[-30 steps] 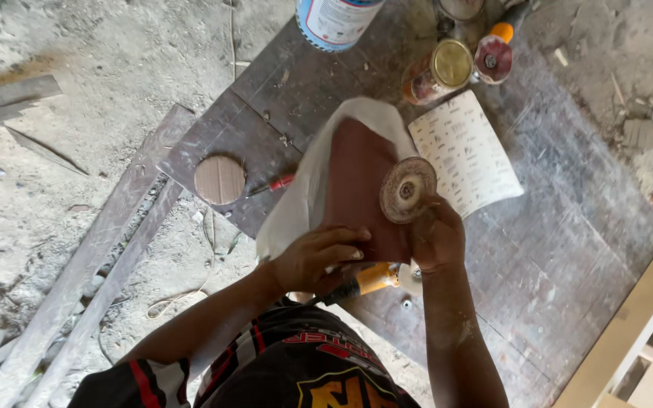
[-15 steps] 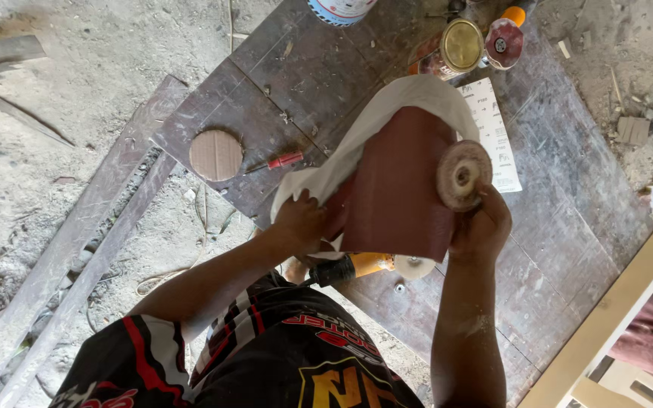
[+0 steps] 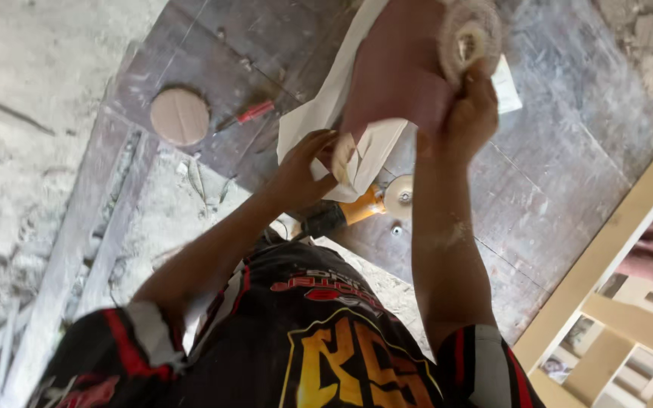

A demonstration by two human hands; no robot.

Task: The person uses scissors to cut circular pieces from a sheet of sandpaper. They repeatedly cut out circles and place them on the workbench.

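Observation:
I hold up a large sheet of reddish-brown sandpaper point(image 3: 394, 75) with a white back. My left hand point(image 3: 304, 170) grips its lower edge, which curls over the fingers. My right hand point(image 3: 470, 113) pinches the sheet together with a worn round sanding disc point(image 3: 468, 38) at the top of the view. Below the sheet an angle grinder point(image 3: 364, 208) with an orange body and a bare round backing pad lies on the dark wooden board point(image 3: 561, 166).
A round brown disc point(image 3: 180, 115) and a red-handled screwdriver point(image 3: 247, 115) lie on the board to the left. White paper point(image 3: 506, 87) peeks from behind my right hand. A pale wooden frame point(image 3: 614, 249) stands at the right. Dusty concrete and planks point(image 3: 77, 249) lie left.
Both hands have lifted the sandpaper and disc higher and closer to the camera. The lower edge now folds over my left fingers, and the jars at the top have left the view.

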